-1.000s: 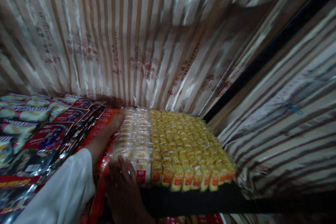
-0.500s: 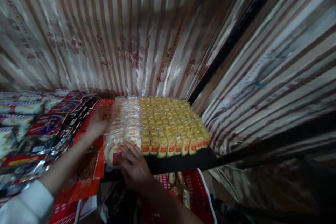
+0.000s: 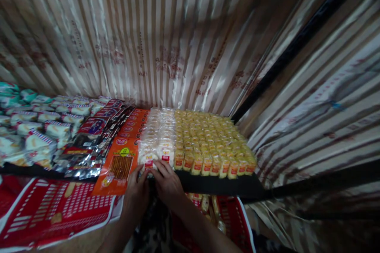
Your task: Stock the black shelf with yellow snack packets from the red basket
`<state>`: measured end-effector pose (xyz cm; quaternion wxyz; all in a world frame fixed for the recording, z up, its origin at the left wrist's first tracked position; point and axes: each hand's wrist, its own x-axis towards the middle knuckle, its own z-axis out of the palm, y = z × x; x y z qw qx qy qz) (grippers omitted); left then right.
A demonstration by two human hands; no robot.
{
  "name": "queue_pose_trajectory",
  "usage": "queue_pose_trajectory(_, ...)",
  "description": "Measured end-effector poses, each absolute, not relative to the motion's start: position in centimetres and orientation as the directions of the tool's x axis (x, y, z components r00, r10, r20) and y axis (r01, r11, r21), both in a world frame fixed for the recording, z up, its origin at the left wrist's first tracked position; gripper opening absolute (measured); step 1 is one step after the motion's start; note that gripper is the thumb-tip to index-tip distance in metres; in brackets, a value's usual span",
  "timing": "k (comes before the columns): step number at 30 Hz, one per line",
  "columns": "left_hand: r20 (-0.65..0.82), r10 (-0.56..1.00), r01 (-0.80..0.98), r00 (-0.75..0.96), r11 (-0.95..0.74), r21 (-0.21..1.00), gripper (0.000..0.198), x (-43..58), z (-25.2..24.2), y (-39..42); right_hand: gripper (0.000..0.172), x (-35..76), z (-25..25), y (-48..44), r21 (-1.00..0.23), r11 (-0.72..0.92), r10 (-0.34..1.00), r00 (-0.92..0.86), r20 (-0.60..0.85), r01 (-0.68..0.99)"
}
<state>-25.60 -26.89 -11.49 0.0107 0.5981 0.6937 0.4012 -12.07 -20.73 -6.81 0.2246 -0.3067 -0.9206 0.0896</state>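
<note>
Two rows of clear-wrapped white cracker packets stand on a black shelf, with red labels facing me. My left hand is at the lower left of the front packet in the left row, fingers bent against it. From the right, my right hand presses its fingertips to the same front packet, partly covering its lower edge. Right of these rows stand several rows of small yellow-wrapped snack packets. An orange bag of brown stick snacks lies close on the left, its front end hanging over the shelf edge.
Dark red and black bags and white snack bags fill the shelf's left part. Below are a red basket and another red basket holding packets. A striped sheet hangs behind; a black post slants at right.
My left hand has come from the orange bags at the back down to the front white packet. My right hand stays at the front of the rows. The view has shifted left.
</note>
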Motion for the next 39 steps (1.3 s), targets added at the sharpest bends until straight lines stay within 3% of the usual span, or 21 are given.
queue_pose_trajectory(6, 0.561, 0.762, 0.851, -0.322, -0.026, 0.524, 0.034, -25.1, -12.2, -25.8, 0.04, -11.8, -6.9, -20.7, -0.334, 0.792, 0.605, -0.728, 0.323, 0.51)
queue_pose_trajectory(14, 0.546, 0.776, 0.856, -0.314, -0.017, 0.517, 0.036, -25.2, -11.5, -25.4, 0.042, -10.9, -7.1, -21.6, -0.381, 0.788, 0.608, -0.705, 0.365, 0.483)
queue_pose_trajectory(22, 0.582, 0.779, 0.914, -0.234, -0.028, 0.404, 0.038, -24.7, -11.4, -25.4, 0.044, -9.7, -8.4, -21.7, -0.395, 0.683, 0.729, -0.602, 0.325, 0.614)
queue_pose_trajectory(28, 0.561, 0.795, 0.902, -0.231, -0.041, 0.43, 0.041, -24.2, -11.3, -25.6, 0.047, -10.5, -8.5, -22.0, -0.421, 0.614, 0.785, -0.568, 0.245, 0.667)
queue_pose_trajectory(34, 0.568, 0.796, 0.903, -0.209, -0.066, 0.424, 0.042, -23.7, -11.8, -25.8, 0.047, -10.0, -8.5, -23.0, -0.476, 0.642, 0.766, -0.541, 0.349, 0.601)
queue_pose_trajectory(39, 0.532, 0.809, 0.871, -0.25, -0.051, 0.488, 0.042, -23.6, -11.7, -25.9, 0.045, -8.3, -8.5, -24.5, -0.542, 0.603, 0.797, -0.415, 0.439, 0.585)
